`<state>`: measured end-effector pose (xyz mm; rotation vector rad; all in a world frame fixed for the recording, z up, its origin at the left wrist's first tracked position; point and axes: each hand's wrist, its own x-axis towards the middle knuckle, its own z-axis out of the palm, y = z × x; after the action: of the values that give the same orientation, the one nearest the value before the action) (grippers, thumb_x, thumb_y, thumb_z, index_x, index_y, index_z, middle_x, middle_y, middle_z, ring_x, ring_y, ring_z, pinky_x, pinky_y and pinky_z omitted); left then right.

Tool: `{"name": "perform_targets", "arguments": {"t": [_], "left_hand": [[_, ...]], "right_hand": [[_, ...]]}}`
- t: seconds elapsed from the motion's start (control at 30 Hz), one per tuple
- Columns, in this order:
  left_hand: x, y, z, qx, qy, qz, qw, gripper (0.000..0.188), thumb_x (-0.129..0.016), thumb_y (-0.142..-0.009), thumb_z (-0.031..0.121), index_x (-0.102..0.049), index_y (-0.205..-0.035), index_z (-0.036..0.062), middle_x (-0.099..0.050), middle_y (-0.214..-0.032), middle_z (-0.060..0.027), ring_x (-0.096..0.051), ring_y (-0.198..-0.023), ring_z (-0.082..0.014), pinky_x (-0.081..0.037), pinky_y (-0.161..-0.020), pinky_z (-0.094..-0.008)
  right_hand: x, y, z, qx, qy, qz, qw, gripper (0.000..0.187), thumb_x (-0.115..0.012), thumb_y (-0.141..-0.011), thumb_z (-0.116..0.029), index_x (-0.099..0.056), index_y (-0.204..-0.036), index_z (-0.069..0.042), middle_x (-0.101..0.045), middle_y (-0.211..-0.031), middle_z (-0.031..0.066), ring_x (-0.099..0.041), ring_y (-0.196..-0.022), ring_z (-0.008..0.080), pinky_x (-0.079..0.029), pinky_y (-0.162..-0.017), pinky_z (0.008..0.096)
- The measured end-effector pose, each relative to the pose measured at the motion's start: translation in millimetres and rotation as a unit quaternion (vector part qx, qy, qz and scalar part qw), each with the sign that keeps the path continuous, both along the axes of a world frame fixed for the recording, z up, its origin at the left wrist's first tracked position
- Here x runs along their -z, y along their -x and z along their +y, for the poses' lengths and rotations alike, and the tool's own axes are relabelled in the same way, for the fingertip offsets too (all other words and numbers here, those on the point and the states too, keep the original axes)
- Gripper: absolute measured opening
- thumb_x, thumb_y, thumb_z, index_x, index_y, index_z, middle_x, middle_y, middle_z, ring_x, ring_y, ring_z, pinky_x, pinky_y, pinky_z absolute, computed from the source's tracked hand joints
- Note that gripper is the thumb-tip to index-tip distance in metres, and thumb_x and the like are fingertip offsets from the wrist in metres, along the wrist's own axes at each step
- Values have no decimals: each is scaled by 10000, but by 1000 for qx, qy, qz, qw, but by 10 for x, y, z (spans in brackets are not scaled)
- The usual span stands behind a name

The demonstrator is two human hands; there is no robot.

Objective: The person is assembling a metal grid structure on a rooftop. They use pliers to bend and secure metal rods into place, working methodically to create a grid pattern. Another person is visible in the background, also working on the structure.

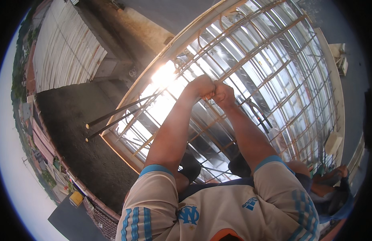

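Observation:
My left hand (202,86) and my right hand (224,94) are closed and meet over the rebar grid (250,56). Between them a thin wire (210,101) loops out below the fingers, and both hands seem to pinch it. The fingertips are partly hidden by the hands themselves. To the right of my right hand, a pair of pincers (256,113) with dark handles lies on the bars. Shiny corrugated metal sheets (288,102) lie under the grid.
A wooden form edge (149,66) borders the grid on the left. Two long bars (113,114) stick out past it over a lower dark surface. A pale block (333,143) sits at the right edge. Another person (330,188) crouches at lower right.

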<state>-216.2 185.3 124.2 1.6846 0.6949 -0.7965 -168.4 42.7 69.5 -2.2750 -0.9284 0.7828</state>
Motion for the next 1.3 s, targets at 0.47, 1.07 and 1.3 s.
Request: {"name": "perform_targets", "arguments": {"t": [0.47, 1.07, 1.3], "left_hand": [[-126, -31, -100, -16, -34, -81, 996, 241, -584, -771, 195, -638, -731, -36, -598, -644, -119, -588, -540, -184, -502, -521, -333], [-219, -113, 137, -25, 0, -10, 1000, 231, -491, -838, 125, -636, -979, 14, -629, -981, -122, -665, -630, -236, -551, -529, -321], [142, -90, -816, -474, -114, -24, 873, 325, -517, -804, 27, -552, -1101, -99, -633, -837, -188, -640, -602, -241, -541, -509, -335]], "right_hand": [[922, 20, -164, 179, -164, 112, 964, 300, -663, -804, -226, -574, -1042, -66, -654, -782, 171, -657, -783, 355, -490, -692, 430], [98, -666, -1957, -65, 403, -107, 907, 388, -588, -799, -179, -474, -1145, -46, -641, -1011, 203, -629, -971, 372, -485, -851, 476], [-430, -1073, -1489, -77, 333, 101, 934, 306, -565, -719, -227, -641, -825, 50, -650, -740, 214, -651, -673, 316, -511, -658, 415]]}}
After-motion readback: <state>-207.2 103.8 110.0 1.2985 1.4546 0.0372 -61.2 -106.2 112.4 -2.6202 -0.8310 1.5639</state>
